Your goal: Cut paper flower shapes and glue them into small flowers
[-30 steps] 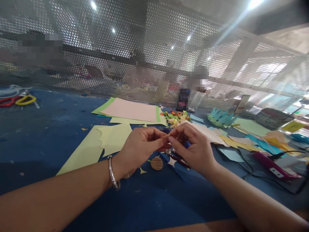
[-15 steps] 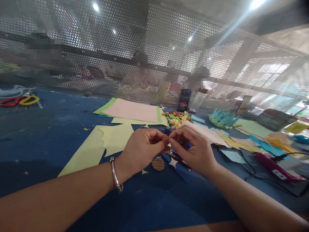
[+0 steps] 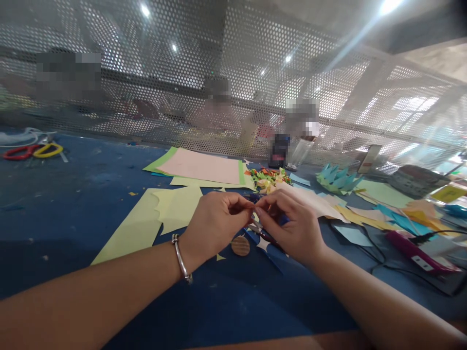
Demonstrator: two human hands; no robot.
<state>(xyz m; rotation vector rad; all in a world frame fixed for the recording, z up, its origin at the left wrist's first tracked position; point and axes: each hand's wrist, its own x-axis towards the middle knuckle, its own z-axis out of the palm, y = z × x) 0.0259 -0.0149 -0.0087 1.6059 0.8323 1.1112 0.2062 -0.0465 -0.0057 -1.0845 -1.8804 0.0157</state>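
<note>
My left hand (image 3: 215, 223), with a silver bangle at the wrist, pinches thumb and forefinger together above the blue table (image 3: 219, 301). Tip to tip with it, my right hand (image 3: 297, 221) is closed in a similar pinch. Whatever lies between the fingertips is too small and too covered to make out. Below the hands rests a round brown striped disc (image 3: 241, 246). Beside it are a pale pointed paper scrap (image 3: 262, 244) and dark-handled scissors (image 3: 268, 236), partly hidden by my right hand. Left of my left hand lies a yellow scallop-edged paper (image 3: 180, 206).
Behind stand stacked pink and green sheets (image 3: 204, 165) and a pile of small colourful paper pieces (image 3: 270, 179). To the right are a spiky blue-green paper piece (image 3: 337, 179) and a purple power strip (image 3: 419, 253) with cables. Red and yellow scissors handles (image 3: 47, 149) lie far left.
The fingertips stay pressed together, with the left wrist shifted slightly right. A thin brownish edge seen between the fingertips earlier hardly shows now. The view has moved slightly.
</note>
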